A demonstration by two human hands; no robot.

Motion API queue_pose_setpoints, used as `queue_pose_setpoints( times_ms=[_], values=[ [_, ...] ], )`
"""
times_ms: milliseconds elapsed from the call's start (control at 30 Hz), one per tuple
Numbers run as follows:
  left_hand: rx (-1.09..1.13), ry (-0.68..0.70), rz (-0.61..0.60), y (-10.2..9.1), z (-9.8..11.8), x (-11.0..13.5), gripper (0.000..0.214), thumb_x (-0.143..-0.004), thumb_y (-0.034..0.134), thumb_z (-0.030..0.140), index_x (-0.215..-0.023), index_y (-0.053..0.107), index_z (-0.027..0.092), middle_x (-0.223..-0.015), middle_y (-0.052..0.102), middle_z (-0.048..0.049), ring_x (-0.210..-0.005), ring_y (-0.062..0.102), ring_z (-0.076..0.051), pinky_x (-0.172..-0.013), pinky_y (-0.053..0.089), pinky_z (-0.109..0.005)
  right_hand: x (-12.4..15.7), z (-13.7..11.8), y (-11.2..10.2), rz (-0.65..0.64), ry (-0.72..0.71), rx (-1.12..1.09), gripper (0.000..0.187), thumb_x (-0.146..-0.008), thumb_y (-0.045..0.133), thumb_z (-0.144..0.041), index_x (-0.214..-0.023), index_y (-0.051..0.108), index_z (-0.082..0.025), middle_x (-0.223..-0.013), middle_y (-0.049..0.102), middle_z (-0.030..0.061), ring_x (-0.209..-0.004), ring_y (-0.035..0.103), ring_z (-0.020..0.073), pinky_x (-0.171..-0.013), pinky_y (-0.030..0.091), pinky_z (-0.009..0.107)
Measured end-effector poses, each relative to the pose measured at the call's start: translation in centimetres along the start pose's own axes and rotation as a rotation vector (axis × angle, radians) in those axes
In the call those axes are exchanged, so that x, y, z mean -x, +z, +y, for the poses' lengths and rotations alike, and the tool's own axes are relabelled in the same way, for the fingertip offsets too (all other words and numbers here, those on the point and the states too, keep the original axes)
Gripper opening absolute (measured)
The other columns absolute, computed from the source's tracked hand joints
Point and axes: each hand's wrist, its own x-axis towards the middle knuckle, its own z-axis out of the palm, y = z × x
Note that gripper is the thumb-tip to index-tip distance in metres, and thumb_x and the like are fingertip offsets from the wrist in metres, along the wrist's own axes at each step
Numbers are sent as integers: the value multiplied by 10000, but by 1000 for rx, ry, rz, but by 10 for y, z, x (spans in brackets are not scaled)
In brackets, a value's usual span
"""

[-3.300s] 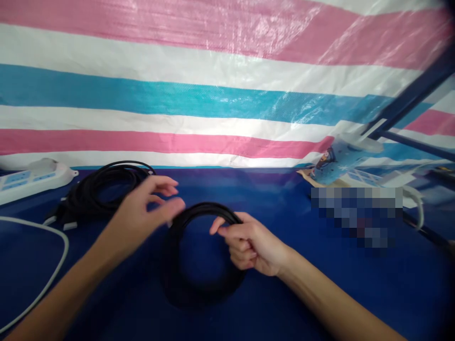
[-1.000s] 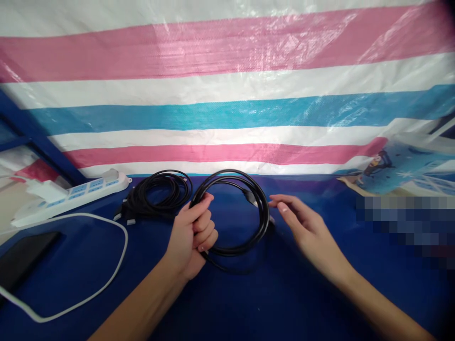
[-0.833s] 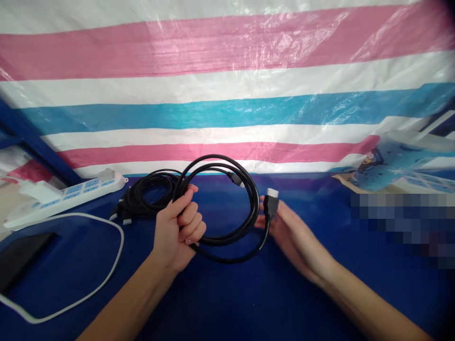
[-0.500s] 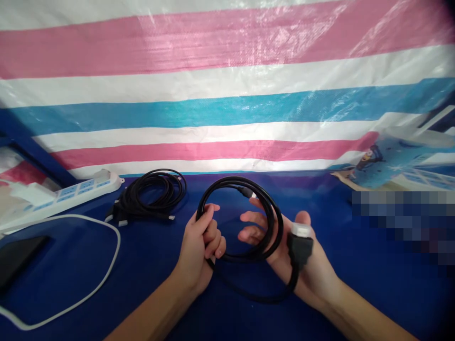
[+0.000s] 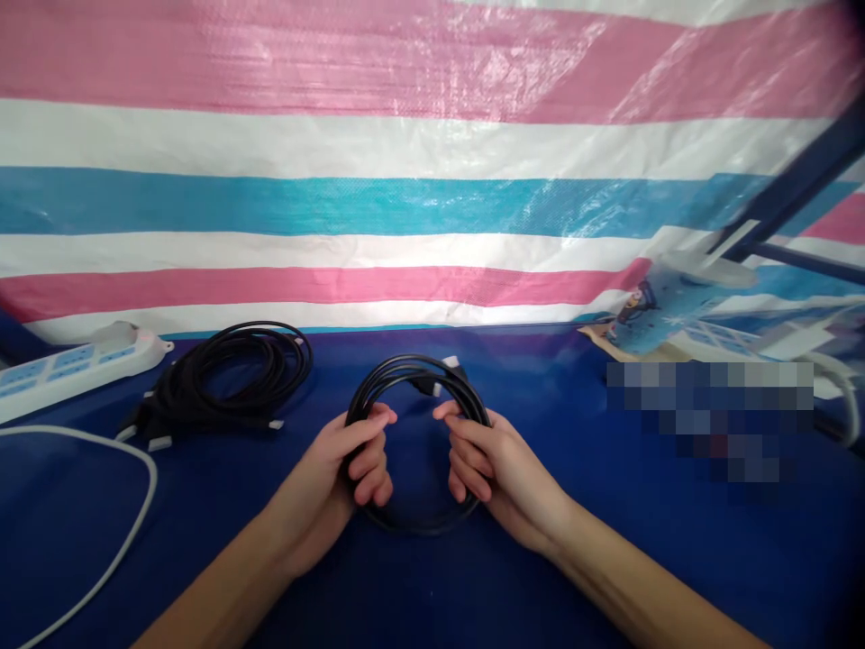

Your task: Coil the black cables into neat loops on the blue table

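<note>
A black cable (image 5: 425, 523) is wound into a round coil over the blue tabletop, held from both sides. My left hand (image 5: 355, 469) is closed round the coil's left side, thumb on top. Opposite it, my right hand (image 5: 496, 464) has its fingers wrapped round the right side. At the far edge of the loop, two cable plugs (image 5: 439, 379) with pale tips lie close together, one pointing into the ring. Beyond my left hand, a pile of coiled black cables (image 5: 209, 388) with several plugs lies on the table.
On the left are a white power strip (image 5: 81, 365) and a curved white cord (image 5: 139, 523). A blue patterned bag (image 5: 659, 311) stands at the back right, beside a blurred-out patch. A striped plastic sheet (image 5: 378, 207) hangs behind the blue table (image 5: 432, 595).
My right hand, open with a plug lying across it, has closed on the coil's right side. The loose end now lies along the coil, its plug at the far side. The view has turned right.
</note>
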Motion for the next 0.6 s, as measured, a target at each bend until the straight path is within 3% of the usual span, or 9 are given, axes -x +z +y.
queue_pose_setpoints(
  times_ms=[67,167,267,467,533,600],
  values=[
    [-116,-82,-86,-4,6,3,109,-810,609,248,-818,562,150,-447,313,105,-331,258,-17,-369,316,-159,0,-5,-6,-101,56,109,99,-805,563,-233,-887,589,-183,-342,287,-142,-286,207,45,-356,360,187],
    [-314,-243,-202,-5,13,7,138,-786,636,280,-829,567,168,-458,349,100,-305,214,-5,-324,248,-145,4,-9,-7,-232,156,247,69,-773,544,-159,-807,601,-176,-328,339,-125,-261,236,42,-304,307,165],
    [-417,-330,-231,1,13,13,148,-785,633,302,-837,574,177,-474,352,101,-303,188,7,-320,217,-132,9,-10,-6,-297,203,318,105,-761,509,-129,-786,595,-184,-338,358,-121,-259,262,40,-292,296,150],
    [-566,-278,-229,5,4,12,185,-813,599,344,-808,521,177,-506,448,73,-294,287,-13,-312,276,-136,12,-12,-8,-401,248,337,89,-765,586,-215,-694,584,-160,-339,366,-106,-267,322,50,-320,369,181],
    [-589,-210,-222,1,0,8,233,-806,610,389,-821,505,182,-486,451,75,-290,310,-26,-299,283,-137,10,-11,-8,-374,209,326,222,-785,614,-322,-653,550,-155,-404,417,-85,-298,384,53,-342,393,191],
    [-571,-138,-185,-2,-3,4,253,-807,610,408,-822,488,187,-457,432,86,-281,303,-32,-290,284,-137,8,-10,-7,-285,120,326,266,-813,604,-413,-757,568,-156,-496,472,-75,-337,437,50,-365,399,181]
  ],
)
